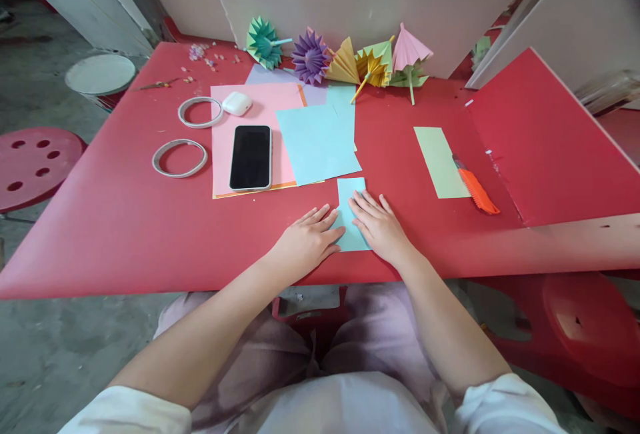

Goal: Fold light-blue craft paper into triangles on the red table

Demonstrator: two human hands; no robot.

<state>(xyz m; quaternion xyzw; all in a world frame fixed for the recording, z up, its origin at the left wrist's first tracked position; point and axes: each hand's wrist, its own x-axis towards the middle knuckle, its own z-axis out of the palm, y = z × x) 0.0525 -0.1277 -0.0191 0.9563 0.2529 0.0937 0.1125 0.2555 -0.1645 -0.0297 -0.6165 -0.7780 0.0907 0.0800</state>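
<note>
Blue paper strip (pixel 353 239), 1: flat on red table (pixel 395 147), by its near edge. Left hand (pixel 311 237) and right hand (pixel 383 229), 2: lowered flat, fingers extended onto strip, grasping nothing. Leftward: smartphone (pixel 251 157), 1; tape rolls (pixel 180 175), 2. Rightward: orange utility knife (pixel 479 191), 1, overlapping pale green paper (pixel 436 164).

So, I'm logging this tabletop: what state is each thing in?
Narrow blue paper: flat
Left hand: open, resting on it
Right hand: open, resting on it
Phone: face up, screen dark
Earbud case: closed
Orange cutter: lying down, blade unclear
Pink paper umbrella: partly open
Teal paper umbrella: spread open
</note>
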